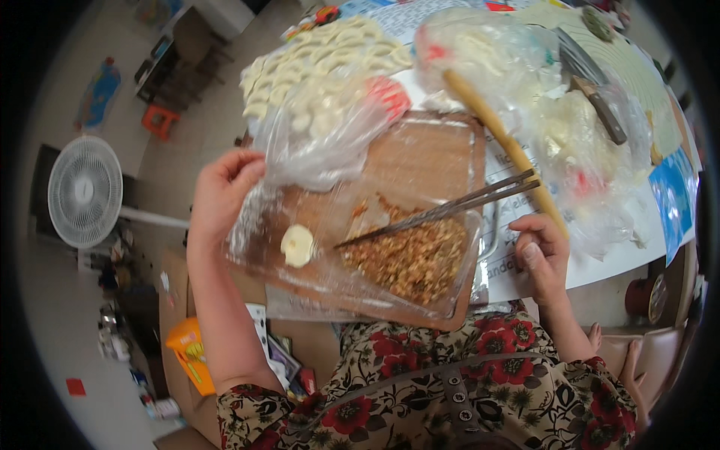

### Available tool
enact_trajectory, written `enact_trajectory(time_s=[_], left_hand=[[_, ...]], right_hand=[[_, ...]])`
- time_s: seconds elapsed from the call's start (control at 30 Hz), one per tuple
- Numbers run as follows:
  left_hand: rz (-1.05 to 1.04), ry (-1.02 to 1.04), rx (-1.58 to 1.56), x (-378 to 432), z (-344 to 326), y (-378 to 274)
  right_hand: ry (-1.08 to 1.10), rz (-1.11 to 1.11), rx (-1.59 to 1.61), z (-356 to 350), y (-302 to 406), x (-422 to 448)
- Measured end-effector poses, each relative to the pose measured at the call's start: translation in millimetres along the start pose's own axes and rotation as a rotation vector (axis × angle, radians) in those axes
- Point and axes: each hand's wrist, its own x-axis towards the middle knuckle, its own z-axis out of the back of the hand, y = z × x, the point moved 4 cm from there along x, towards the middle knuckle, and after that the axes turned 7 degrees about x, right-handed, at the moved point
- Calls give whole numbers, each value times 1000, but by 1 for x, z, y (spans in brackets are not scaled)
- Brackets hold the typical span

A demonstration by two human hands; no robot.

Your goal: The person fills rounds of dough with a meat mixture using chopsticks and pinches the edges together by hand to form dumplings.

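Note:
My left hand (pixel 230 188) pinches the edge of a clear plastic bag (pixel 320 160) holding pale dough pieces. My right hand (pixel 540 253) hangs with curled fingers right of the filling container, holding nothing that I can see. A wooden cutting board (pixel 424 152) lies before me. On its lower left rests a small round dough piece (pixel 297 246). A clear plastic container (pixel 475 239) of chopped brown filling (pixel 410 261) stands on the board, with a pair of dark chopsticks (pixel 444 211) lying across it. Right of the board lies a wooden rolling pin (pixel 495 126).
Rows of folded dumplings (pixel 315 50) lie at the back left. Bags of dough (pixel 484 50) and a cleaver (pixel 596 95) are at the back right. A white pedestal fan (pixel 84 191) stands to the left. Printed sheets (pixel 590 270) cover the table at right.

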Motion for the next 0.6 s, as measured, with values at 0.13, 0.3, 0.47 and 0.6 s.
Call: enact_trajectory(time_s=[0.13, 0.3, 0.47, 0.6], left_hand=[[45, 29, 187, -71, -10, 40], [-3, -32, 219, -88, -25, 40], [-18, 3, 264, -91, -29, 41], [-43, 11, 291, -88, -34, 41]], right_hand=[[27, 55, -23, -5, 0, -2], [64, 195, -206, -12, 0, -10], [85, 295, -352, -23, 15, -23], [141, 419, -373, -34, 40, -21]])
